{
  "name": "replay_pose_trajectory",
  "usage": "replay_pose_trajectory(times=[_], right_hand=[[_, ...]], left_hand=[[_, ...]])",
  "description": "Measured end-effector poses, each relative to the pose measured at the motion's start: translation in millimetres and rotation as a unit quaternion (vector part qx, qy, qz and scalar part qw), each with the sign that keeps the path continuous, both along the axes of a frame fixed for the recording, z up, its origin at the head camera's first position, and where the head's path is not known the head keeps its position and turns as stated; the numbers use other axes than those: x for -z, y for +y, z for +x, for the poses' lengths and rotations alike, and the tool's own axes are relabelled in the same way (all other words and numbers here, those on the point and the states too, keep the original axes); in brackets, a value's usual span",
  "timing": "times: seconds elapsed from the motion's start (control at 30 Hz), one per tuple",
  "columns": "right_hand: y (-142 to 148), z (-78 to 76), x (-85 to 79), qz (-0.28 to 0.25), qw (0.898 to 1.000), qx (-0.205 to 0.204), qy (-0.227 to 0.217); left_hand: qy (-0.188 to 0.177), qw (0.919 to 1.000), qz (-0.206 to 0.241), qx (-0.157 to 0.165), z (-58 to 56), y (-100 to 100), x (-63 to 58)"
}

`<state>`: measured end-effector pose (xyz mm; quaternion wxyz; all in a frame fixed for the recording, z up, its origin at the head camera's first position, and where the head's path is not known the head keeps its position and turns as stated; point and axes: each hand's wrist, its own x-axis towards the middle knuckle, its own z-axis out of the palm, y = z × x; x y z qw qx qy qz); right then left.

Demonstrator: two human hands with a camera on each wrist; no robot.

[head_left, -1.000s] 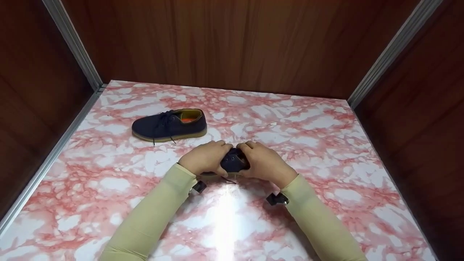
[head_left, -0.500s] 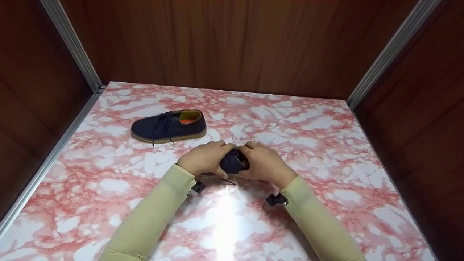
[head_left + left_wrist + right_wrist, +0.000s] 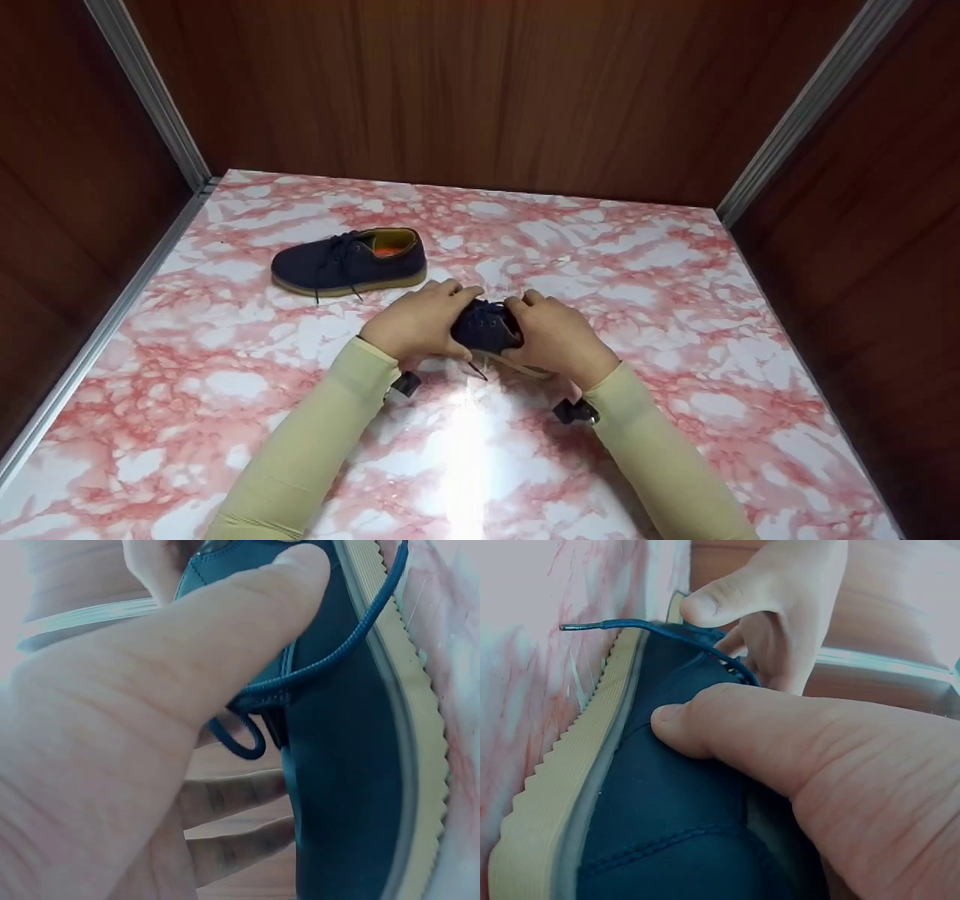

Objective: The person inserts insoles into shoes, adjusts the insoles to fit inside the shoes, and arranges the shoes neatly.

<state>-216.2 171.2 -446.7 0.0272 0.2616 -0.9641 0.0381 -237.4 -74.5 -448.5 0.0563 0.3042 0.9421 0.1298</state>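
A navy lace-up shoe (image 3: 477, 334) with a tan ridged sole lies side-on between both hands, toe to the left. My left hand (image 3: 416, 324) grips its front part, thumb on the near side and fingers across the far side. My right hand (image 3: 564, 337) holds the rear part by the opening, its thumb pressed flat on the near side in the right wrist view. A blue shoelace (image 3: 615, 624) trails loose over the near side. The toe and heel are mostly hidden behind the hands in the head view.
A matching navy shoe (image 3: 304, 264) stands behind and to the left, toe left, laces hanging down its side. The red-and-white marbled table (image 3: 645, 442) is bounded by a brown wood-grain back wall (image 3: 480, 90) and side panels with grey metal posts (image 3: 802, 105).
The hands have spread slightly apart, and more of the held shoe's laces show between them. Its sole now shows below the right hand, sloping down to the right. The other shoe stays put.
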Motion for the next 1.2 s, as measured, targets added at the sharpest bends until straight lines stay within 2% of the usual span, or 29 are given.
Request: replay_pose_trajectory(times=[0.3,0.5,0.7,0.83,1.0,1.2], right_hand=[[2.3,-1.6,-4.5,0.014,0.997,0.058,-0.039],[6.8,-2.2,-7.0,0.020,0.993,0.100,-0.051],[10.0,-4.1,-8.6,0.025,0.984,0.163,-0.072],[10.3,-5.4,-7.8,0.034,0.979,0.190,-0.071],[11.1,-2.2,-10.1,0.029,0.982,0.179,-0.055],[17.0,-2.7,-18.8,-0.025,0.995,0.095,-0.032]], left_hand=[[0.033,0.9994,-0.006,-0.009,-2.8,-8.1,-2.3],[0.013,0.9996,-0.015,-0.018,-3.1,-12.2,-6.3],[0.008,0.9993,-0.027,-0.024,-3.3,-12.3,-7.4],[0.004,0.9991,-0.028,-0.030,-3.5,-11.8,-6.5],[-0.019,0.9988,-0.034,-0.030,-2.1,-11.0,-7.7],[-0.022,0.9987,-0.036,-0.028,-1.9,-11.4,-7.4]])
